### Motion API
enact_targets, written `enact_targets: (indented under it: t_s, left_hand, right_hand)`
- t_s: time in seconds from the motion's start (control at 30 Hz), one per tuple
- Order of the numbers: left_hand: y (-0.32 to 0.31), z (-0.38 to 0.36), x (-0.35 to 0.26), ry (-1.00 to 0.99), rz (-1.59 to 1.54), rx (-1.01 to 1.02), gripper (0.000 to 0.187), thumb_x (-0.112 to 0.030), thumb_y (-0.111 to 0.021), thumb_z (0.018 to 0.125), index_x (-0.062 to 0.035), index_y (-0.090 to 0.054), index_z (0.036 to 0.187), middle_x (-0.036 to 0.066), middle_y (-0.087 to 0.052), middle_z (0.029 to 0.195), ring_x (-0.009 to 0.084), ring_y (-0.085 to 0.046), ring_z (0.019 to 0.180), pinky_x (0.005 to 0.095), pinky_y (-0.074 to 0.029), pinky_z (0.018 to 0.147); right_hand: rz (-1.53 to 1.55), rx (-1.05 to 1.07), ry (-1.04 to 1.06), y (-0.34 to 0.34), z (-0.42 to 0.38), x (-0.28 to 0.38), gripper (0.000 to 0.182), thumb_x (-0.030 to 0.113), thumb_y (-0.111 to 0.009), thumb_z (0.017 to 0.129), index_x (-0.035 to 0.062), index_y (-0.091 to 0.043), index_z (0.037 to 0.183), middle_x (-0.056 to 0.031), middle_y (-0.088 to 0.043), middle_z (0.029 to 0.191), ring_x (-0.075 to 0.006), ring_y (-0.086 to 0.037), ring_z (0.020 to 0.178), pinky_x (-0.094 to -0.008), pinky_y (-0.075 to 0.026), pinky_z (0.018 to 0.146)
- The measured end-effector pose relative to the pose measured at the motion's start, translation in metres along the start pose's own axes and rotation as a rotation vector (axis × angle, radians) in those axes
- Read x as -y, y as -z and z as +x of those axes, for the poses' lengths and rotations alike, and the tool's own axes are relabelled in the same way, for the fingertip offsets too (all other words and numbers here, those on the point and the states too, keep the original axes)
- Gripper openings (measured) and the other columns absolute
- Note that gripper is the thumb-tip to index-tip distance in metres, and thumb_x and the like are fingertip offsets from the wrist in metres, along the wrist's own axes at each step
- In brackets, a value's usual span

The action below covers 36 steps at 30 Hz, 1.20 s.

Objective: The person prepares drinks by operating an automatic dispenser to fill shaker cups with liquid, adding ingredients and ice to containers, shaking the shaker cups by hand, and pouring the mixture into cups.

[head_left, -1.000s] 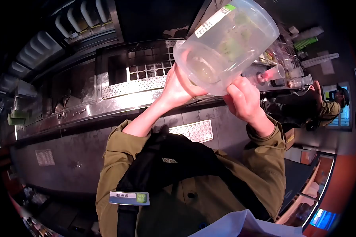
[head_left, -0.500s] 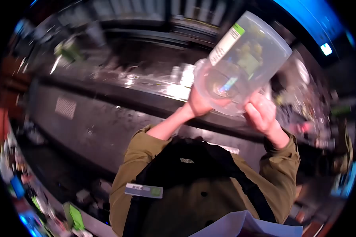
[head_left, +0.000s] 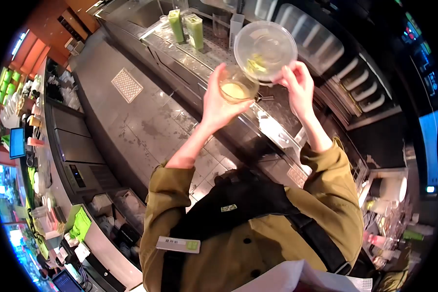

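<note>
Cup [head_left: 237, 91] sits in our left hand [head_left: 217, 104], over the counter's front edge [head_left: 180, 56]; our right hand [head_left: 300, 86] grips the tub [head_left: 270, 44] beside it. Tipping seems our step; next calls for steadiness.

The shirt [head_left: 297, 238] is of olive colour, with folded-up sleeves [head_left: 173, 187] and 2 dark buttons [head_left: 247, 240] visible. Over it goes 1 black garment [head_left: 250, 197] with straps [head_left: 321, 245], which carries 1 small pale label [head_left: 229, 208] and, on the left side, 1 silver badge [head_left: 173, 244] with 1 green square [head_left: 192, 245].
</note>
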<state>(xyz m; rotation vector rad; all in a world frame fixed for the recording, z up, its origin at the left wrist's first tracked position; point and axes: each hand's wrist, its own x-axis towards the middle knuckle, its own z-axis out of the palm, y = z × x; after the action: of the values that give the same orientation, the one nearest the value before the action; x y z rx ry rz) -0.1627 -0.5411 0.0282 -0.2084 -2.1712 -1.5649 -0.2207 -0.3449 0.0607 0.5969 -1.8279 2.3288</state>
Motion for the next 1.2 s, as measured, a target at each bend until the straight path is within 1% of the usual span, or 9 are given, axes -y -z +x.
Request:
enact_targets:
  t_s: [0.17,0.5,0.6,0.67,0.7,0.8,0.87,1.0,1.2]
  left_hand:
    - [0.028,0.042,0.061,0.049,-0.027,-0.142,0.101,-0.023,-0.083,0.053,0.002,-0.026,0.133,0.02,-0.042,0.125,0.0289,-0.045,0.116,0.0375,-0.037,0.099]
    - [0.022,0.112,0.125,0.132,0.016,-0.331,0.102,-0.013,-0.083,0.054,-0.002,-0.021,0.135,0.015,-0.036,0.127,0.0246,-0.042,0.117,0.0353,-0.037,0.099]
    - [0.013,0.133,0.141,0.116,0.049,-0.329,0.103,-0.018,-0.084,0.054,-0.0009,-0.022,0.135,0.016,-0.036,0.127,0.0253,-0.041,0.117,0.036,-0.036,0.099]
    - [0.008,0.143,0.15,0.132,0.038,-0.313,0.103,-0.019,-0.085,0.054,-0.0011,-0.023,0.135,0.016,-0.037,0.126,0.0253,-0.043,0.116,0.0366,-0.037,0.099]
    - [0.005,0.148,0.151,0.141,0.031,-0.309,0.103,-0.02,-0.085,0.054,-0.0015,-0.023,0.135,0.016,-0.037,0.126,0.0253,-0.043,0.116,0.0367,-0.038,0.099]
    - [-0.003,0.153,0.166,0.135,0.026,-0.284,0.104,-0.022,-0.085,0.054,-0.0032,-0.023,0.135,0.016,-0.041,0.123,0.0252,-0.046,0.114,0.0369,-0.039,0.098]
    - [-0.006,0.156,0.17,0.137,0.068,-0.247,0.104,-0.023,-0.085,0.054,-0.0036,-0.023,0.135,0.016,-0.042,0.123,0.0253,-0.046,0.114,0.037,-0.039,0.097]
    - [-0.014,0.165,0.161,0.163,0.169,-0.219,0.097,-0.012,-0.082,0.058,-0.0045,-0.022,0.135,0.015,-0.042,0.124,0.024,-0.044,0.116,0.0351,-0.038,0.099]
    - [-0.007,0.161,0.167,0.135,0.12,-0.137,0.095,-0.019,-0.077,0.064,-0.0046,-0.018,0.137,0.016,-0.038,0.128,0.0256,-0.04,0.12,0.0361,-0.034,0.101]
  right_hand:
    - [0.374,-0.103,-0.427,-0.013,0.12,-0.119,0.016,0.014,-0.054,0.087,-0.0015,-0.054,0.082,-0.012,-0.058,0.076,-0.0218,-0.06,0.075,-0.0385,-0.05,0.08]
    - [0.307,-0.13,-0.628,-0.037,0.214,-0.286,0.024,0.016,-0.057,0.088,-0.0073,-0.054,0.093,-0.0121,-0.058,0.082,-0.022,-0.061,0.074,-0.0375,-0.055,0.074]
    - [-0.084,0.055,-0.737,-0.007,0.205,-0.245,0.043,0.04,-0.057,0.087,-0.0027,-0.055,0.09,-0.0078,-0.06,0.08,-0.0162,-0.061,0.075,-0.0275,-0.052,0.071]
    - [-0.738,0.159,-0.56,0.048,0.172,-0.267,0.04,0.041,-0.06,0.085,0.0018,-0.06,0.093,-0.0122,-0.063,0.081,-0.0162,-0.062,0.072,-0.0284,-0.049,0.067]
    - [-0.897,0.077,-0.323,0.065,0.139,-0.278,0.038,0.039,-0.061,0.083,0.0022,-0.061,0.089,-0.0152,-0.063,0.08,-0.021,-0.062,0.073,-0.0319,-0.048,0.068]
    - [-1.502,0.425,-0.404,0.116,0.066,-0.343,0.063,0.049,-0.062,0.078,-0.0041,-0.05,0.109,-0.0268,-0.06,0.094,-0.0386,-0.06,0.092,-0.0444,-0.048,0.08]
    - [-1.441,0.608,-0.811,0.122,0.052,-0.361,0.063,0.045,-0.058,0.081,-0.0074,-0.046,0.114,-0.0292,-0.06,0.098,-0.0381,-0.06,0.095,-0.0427,-0.049,0.08]
    - [-1.587,0.704,-0.822,0.116,0.059,-0.339,0.03,0.025,-0.053,0.083,-0.0001,-0.065,0.093,-0.0218,-0.065,0.089,-0.0329,-0.065,0.087,-0.0407,-0.052,0.076]
    - [-1.663,0.116,-0.833,0.22,0.028,-0.298,0.039,0.035,-0.046,0.088,0.0019,-0.066,0.083,-0.0213,-0.064,0.078,-0.0377,-0.064,0.078,-0.0485,-0.049,0.065]
